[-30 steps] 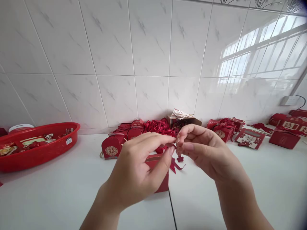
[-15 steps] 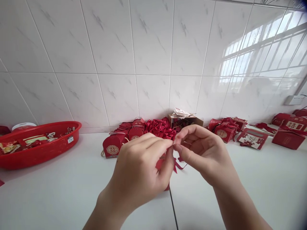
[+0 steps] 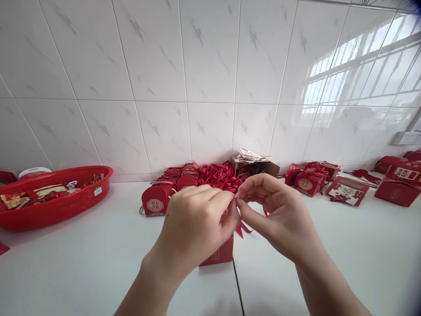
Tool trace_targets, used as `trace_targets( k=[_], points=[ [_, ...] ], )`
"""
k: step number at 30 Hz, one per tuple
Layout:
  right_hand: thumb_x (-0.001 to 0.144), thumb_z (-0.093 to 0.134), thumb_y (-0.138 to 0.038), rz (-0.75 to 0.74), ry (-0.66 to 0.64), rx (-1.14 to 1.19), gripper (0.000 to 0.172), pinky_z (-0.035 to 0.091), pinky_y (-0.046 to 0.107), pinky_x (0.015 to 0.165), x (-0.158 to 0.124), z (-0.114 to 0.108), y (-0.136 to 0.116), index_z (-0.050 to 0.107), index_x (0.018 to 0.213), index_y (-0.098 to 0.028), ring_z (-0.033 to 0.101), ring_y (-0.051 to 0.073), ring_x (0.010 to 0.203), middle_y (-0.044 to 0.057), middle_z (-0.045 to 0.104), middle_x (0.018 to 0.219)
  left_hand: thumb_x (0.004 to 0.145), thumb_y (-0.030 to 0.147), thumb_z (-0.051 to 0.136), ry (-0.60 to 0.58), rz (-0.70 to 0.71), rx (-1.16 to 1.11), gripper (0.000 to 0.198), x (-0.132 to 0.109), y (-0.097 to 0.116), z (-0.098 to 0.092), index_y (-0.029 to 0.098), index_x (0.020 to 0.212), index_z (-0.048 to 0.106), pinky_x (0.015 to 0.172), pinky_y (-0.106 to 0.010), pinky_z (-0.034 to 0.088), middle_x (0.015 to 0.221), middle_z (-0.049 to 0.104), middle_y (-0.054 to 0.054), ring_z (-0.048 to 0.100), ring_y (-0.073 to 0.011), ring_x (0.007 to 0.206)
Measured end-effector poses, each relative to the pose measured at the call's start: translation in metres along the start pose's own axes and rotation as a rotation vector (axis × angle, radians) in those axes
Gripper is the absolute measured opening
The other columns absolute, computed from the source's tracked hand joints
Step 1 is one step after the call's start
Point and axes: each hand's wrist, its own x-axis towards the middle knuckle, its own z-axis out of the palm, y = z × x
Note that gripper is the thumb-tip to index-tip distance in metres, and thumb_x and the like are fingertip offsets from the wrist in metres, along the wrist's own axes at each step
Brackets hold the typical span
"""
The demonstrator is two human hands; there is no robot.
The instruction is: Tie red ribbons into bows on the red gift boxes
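Observation:
My left hand (image 3: 194, 224) and my right hand (image 3: 276, 210) meet fingertip to fingertip above a small red gift box (image 3: 221, 253) that stands on the white counter (image 3: 82, 263). Both hands are closed in a pinch on a thin red ribbon (image 3: 244, 228) at the top of the box. The ribbon's tails hang down between the hands. My left hand hides most of the box, so only its lower right corner shows.
A red oval basket (image 3: 55, 206) with wrapped sweets sits at the left. Finished red boxes (image 3: 157, 199), a heap of red bows (image 3: 219, 174) and a cardboard box (image 3: 255, 164) line the tiled wall. More red boxes (image 3: 393, 188) and flat cards (image 3: 345, 189) lie at the right.
My hands have drawn closer together, the fingertips now touching in a tight pinch on the ribbon. My left hand has dropped lower over the box.

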Motion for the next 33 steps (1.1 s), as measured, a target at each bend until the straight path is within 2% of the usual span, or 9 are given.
trace_targets(
  k=[4,6,11,14,17,25,29,31,33],
  points=[
    [0.079,0.063,-0.011,0.069,-0.146,0.009,0.017,0.055,0.027,0.074,0.000,-0.004,0.001,0.057,0.090,-0.022,0.064,0.015,0.082,0.000,0.066,0.086,0.076,0.014,0.053,-0.151,-0.009,0.030,0.018,0.000,-0.004,-0.004,0.016,0.058,0.058,0.046,-0.026,0.028,0.051,0.050,0.004,0.042,-0.0109,0.049],
    [0.080,0.063,-0.012,0.105,-0.179,0.038,0.014,0.055,0.027,0.073,0.001,-0.004,0.001,0.057,0.089,-0.022,0.064,0.015,0.083,0.001,0.066,0.086,0.075,0.013,0.052,-0.183,0.001,0.024,0.020,-0.001,-0.006,-0.005,0.016,0.055,0.054,0.046,-0.026,0.026,0.050,0.047,0.004,0.038,-0.0101,0.049],
    [0.084,0.063,-0.017,0.203,-0.247,0.283,0.007,0.055,0.024,0.075,0.003,-0.008,-0.003,0.057,0.088,-0.020,0.065,0.015,0.091,0.004,0.067,0.095,0.077,0.013,0.051,-0.087,0.007,-0.024,0.024,-0.002,-0.016,-0.002,0.015,0.053,0.050,0.047,-0.024,0.027,0.047,0.043,0.004,0.034,-0.0083,0.048],
    [0.087,0.062,-0.022,0.246,-0.319,0.416,0.005,0.055,0.026,0.080,0.005,-0.013,-0.005,0.058,0.089,-0.020,0.066,0.016,0.096,0.005,0.069,0.101,0.080,0.013,0.050,-0.095,-0.006,-0.091,0.026,-0.002,-0.020,-0.003,0.015,0.054,0.050,0.047,-0.024,0.028,0.048,0.042,0.005,0.035,-0.0076,0.048],
    [0.088,0.062,-0.025,0.271,-0.355,0.462,0.006,0.055,0.030,0.085,0.008,-0.019,-0.004,0.059,0.089,-0.020,0.068,0.017,0.095,0.005,0.071,0.099,0.079,0.012,0.051,-0.106,-0.011,-0.144,0.024,-0.002,-0.021,-0.005,0.015,0.056,0.052,0.047,-0.023,0.028,0.049,0.043,0.005,0.036,-0.0075,0.049],
    [0.087,0.064,-0.025,0.292,-0.325,0.563,0.011,0.054,0.032,0.088,0.009,-0.016,-0.004,0.062,0.097,-0.021,0.068,0.019,0.098,0.005,0.072,0.102,0.074,0.009,0.051,-0.006,-0.116,-0.134,0.022,-0.001,-0.014,-0.001,0.016,0.054,0.052,0.045,-0.022,0.028,0.048,0.043,0.006,0.035,-0.0068,0.047],
    [0.086,0.064,-0.022,0.285,-0.209,0.636,0.012,0.055,0.028,0.086,0.011,-0.013,-0.001,0.062,0.098,-0.020,0.069,0.017,0.096,0.006,0.073,0.104,0.075,0.010,0.053,0.138,-0.206,-0.120,0.019,0.002,-0.014,0.001,0.017,0.057,0.054,0.045,-0.022,0.030,0.050,0.048,0.005,0.037,-0.0071,0.047],
    [0.088,0.062,-0.021,0.264,-0.155,0.688,0.009,0.054,0.027,0.087,0.013,-0.015,0.001,0.063,0.097,-0.020,0.069,0.017,0.096,0.006,0.073,0.103,0.079,0.012,0.052,0.160,-0.293,-0.235,0.018,0.002,-0.016,-0.002,0.017,0.062,0.057,0.046,-0.022,0.033,0.052,0.051,0.004,0.041,-0.0075,0.047],
    [0.089,0.058,-0.020,0.259,-0.162,0.757,0.009,0.054,0.029,0.089,0.015,-0.018,0.003,0.064,0.097,-0.020,0.069,0.017,0.098,0.006,0.074,0.102,0.084,0.017,0.051,0.097,-0.401,-0.482,0.018,0.002,-0.018,-0.005,0.018,0.068,0.060,0.046,-0.021,0.037,0.058,0.056,0.003,0.048,-0.0084,0.050]
  ],
)
